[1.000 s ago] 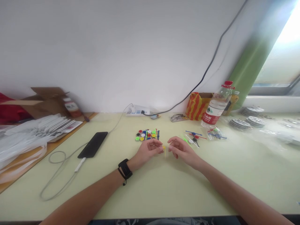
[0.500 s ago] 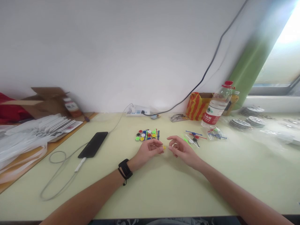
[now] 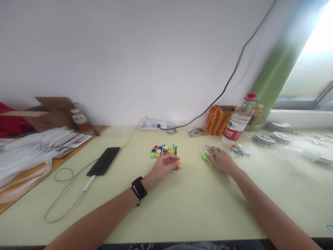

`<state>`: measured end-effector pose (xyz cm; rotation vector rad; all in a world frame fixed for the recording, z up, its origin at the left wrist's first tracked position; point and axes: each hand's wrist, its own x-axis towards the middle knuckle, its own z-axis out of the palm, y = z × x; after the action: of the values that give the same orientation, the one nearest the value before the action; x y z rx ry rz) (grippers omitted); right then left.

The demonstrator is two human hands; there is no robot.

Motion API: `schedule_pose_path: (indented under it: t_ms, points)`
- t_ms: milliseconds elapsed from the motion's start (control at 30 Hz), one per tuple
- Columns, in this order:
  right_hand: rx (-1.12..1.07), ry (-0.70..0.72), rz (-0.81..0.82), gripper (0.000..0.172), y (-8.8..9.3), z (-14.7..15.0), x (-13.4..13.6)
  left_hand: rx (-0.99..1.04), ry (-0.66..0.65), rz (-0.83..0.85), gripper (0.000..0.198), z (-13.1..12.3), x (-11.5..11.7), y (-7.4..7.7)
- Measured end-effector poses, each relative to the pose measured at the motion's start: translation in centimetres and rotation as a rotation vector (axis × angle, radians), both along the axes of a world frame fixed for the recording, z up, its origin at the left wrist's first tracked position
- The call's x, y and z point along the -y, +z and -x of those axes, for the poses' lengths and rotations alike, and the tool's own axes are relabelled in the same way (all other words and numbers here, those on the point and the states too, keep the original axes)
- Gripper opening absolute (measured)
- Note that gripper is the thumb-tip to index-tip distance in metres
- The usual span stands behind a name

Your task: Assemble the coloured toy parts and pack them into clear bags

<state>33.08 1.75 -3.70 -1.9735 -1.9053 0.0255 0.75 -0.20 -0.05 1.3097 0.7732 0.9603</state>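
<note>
My left hand [image 3: 166,165], with a black watch on the wrist, rests on the pale green table [image 3: 182,208] and pinches a small yellow plastic piece [image 3: 180,162] at its fingertips. My right hand [image 3: 221,160] lies over to the right, fingers down on a scatter of coloured sticks and discs; a green stick piece [image 3: 205,157] shows by its fingers. What those fingers hold, if anything, is hidden. A cluster of coloured round pieces and sticks [image 3: 163,150] lies just beyond the left hand.
A black phone [image 3: 103,160] on a grey cable lies at the left. A water bottle [image 3: 238,119], a striped bag [image 3: 218,119], a power strip [image 3: 153,124] and a small clear bag of pieces [image 3: 238,149] stand behind. White bags are piled far left; disc stacks [image 3: 262,139] far right.
My right hand has left the yellow piece and moved right onto the scattered sticks. The left hand keeps the yellow piece and has barely moved. The view has shifted slightly.
</note>
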Motion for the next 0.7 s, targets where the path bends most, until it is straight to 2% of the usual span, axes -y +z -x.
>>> schedule_pose_path:
  t_ms: [167, 233, 367, 467, 567, 633, 700]
  points:
    - [-0.114, 0.344, 0.026, 0.053, -0.2, 1.9, 0.1, 0.103, 0.034, 0.068, 0.031, 0.2, -0.4, 0.0]
    - [-0.161, 0.474, 0.032, 0.054, 0.3, 3.3, 0.8, 0.173, 0.050, 0.104, 0.029, 0.3, -0.7, -0.1]
    - [-0.294, 0.757, 0.150, 0.053, 2.0, 6.0, 3.0, 0.270, 0.107, 0.159, 0.027, 0.4, -1.0, -0.2]
    - [-0.455, 0.895, 0.252, 0.061, 3.1, 7.6, 4.4, 0.275, 0.132, 0.145, 0.024, 0.5, -0.9, -0.1]
    - [-0.594, 0.843, 0.280, 0.058, 3.5, 8.2, 4.6, 0.182, 0.161, 0.051, 0.028, 0.3, -0.7, 0.1]
    - [-0.602, 0.736, 0.203, 0.045, 3.3, 7.9, 4.0, 0.060, 0.192, -0.051, 0.033, 0.1, -0.5, 0.1]
    - [-0.537, 0.635, 0.108, 0.037, 2.8, 7.3, 3.2, -0.078, 0.167, -0.151, 0.034, -0.1, -0.1, 0.0]
